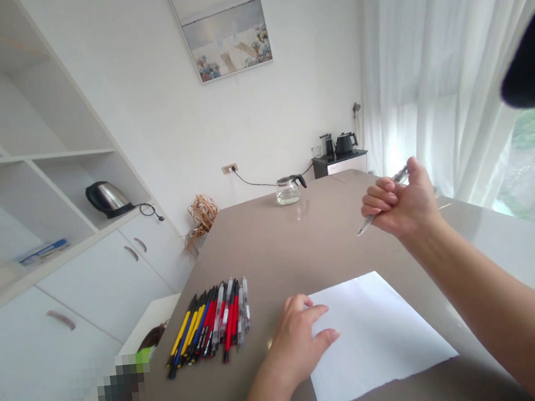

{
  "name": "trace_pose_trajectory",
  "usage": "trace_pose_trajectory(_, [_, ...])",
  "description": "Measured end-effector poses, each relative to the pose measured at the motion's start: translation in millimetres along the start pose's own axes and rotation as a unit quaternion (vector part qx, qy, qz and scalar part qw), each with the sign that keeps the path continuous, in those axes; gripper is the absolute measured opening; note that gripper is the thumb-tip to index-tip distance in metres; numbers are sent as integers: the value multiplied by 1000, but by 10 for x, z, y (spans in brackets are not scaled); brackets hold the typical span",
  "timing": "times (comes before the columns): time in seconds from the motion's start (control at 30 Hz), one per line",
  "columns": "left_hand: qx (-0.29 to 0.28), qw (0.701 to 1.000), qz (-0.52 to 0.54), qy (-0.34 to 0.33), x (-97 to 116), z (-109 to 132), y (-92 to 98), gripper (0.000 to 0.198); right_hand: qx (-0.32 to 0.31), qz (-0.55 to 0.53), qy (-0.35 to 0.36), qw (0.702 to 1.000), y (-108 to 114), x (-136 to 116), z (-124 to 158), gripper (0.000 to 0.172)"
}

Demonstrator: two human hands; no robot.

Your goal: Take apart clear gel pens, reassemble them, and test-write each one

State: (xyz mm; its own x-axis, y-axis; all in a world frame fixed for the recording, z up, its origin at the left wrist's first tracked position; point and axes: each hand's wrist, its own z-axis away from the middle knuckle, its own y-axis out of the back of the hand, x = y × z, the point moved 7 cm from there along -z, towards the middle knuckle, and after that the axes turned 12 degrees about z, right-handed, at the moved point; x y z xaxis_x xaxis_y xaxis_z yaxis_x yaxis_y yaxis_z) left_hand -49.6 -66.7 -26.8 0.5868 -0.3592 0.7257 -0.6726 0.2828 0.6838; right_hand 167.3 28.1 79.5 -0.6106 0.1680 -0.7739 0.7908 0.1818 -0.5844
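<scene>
My right hand [397, 200] is raised above the table with its fingers closed around a clear-barrelled pen [367, 224]. The pen's tip points down to the left, and its other end shows beside the thumb. My left hand [304, 334] rests at the left edge of a white sheet of paper [375, 335], thumb and fingers apart on it. The paper lies flat, with a slightly ragged near edge and no marks that I can see. Left of that hand, a row of several pens [208, 323] in yellow, blue, red, black and clear lies side by side.
The brown table [272, 250] stretches away to a glass pot [288, 192] near its far edge. A steel kettle [109, 200] sits in the white shelving at left. Beyond the table are a black kettle [346, 142] on a small cabinet and dried stems [202, 213].
</scene>
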Motion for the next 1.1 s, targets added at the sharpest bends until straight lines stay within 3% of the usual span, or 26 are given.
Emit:
trace_pose_trajectory(0.27, [-36, 998, -23, -40, 69, 25, -43, 38, -6, -93, 13, 996, -11, 22, 16, 31])
trace_pose_trajectory(0.5, [-42, 997, -39, -49, 73, 26, -71, 35, -12, -115, 14, 993, 7, 26, -4, 42])
trace_pose_trajectory(0.8, [-149, 986, -73, -33, 183, 162, -277, 60, -5, -121, 14, 993, 36, 25, -19, 46])
trace_pose_trajectory(1.1, [-113, 987, -111, -16, 170, 176, -282, 60, 18, -111, 15, 993, 59, 4, 1, 43])
